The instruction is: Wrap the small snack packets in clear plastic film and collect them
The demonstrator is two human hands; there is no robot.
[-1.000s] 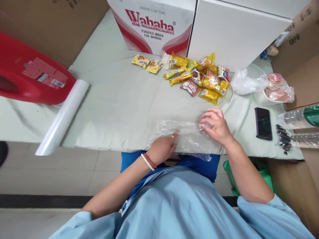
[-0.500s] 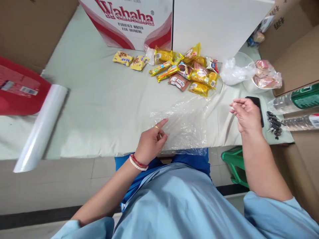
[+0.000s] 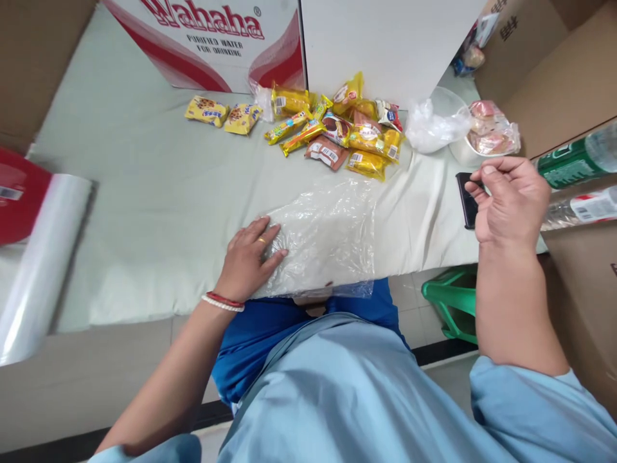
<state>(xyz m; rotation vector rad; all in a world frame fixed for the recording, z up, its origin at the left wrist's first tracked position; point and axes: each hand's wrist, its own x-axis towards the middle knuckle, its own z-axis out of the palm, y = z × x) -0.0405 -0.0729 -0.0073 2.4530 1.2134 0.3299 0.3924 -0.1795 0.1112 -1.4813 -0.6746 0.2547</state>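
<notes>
Fingers of the left hand (image 3: 248,257), spread a little, rest on the left side of one clear plastic bag (image 3: 330,225), which lies flat at the front edge of the table (image 3: 144,212) and partly overhangs it. Farther from that edge sits one pile of snack packets (image 3: 337,128), too overlapped to count. One black phone (image 3: 467,209) lies near the table's right edge, partly hidden by the right hand (image 3: 513,202), whose fingers curl toward the thumb; whether they grip anything, I cannot tell. Two bottles (image 3: 573,161) are farthest right.

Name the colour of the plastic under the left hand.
Clear, colourless plastic; the head view shows it best.
</notes>
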